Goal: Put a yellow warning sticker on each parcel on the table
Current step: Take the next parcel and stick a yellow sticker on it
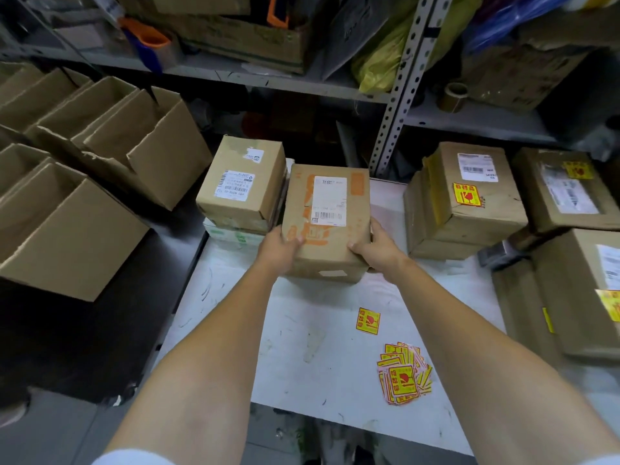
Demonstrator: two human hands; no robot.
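Both my hands are on one parcel (327, 216) at mid-counter (302, 330). My left hand (280, 250) grips its near left corner, fingers curled round the side and thumb on top. My right hand (375, 250) grips the near right corner likewise. I cannot tell whether it is lifted or resting.

A loose sticker (368, 321) lies flat nearer me, apart from both hands. The sticker pile (404, 374) is nearer still, to the right. A second parcel (241, 182) sits just left of the held one. A right-side parcel (476, 199) carries a yellow sticker.
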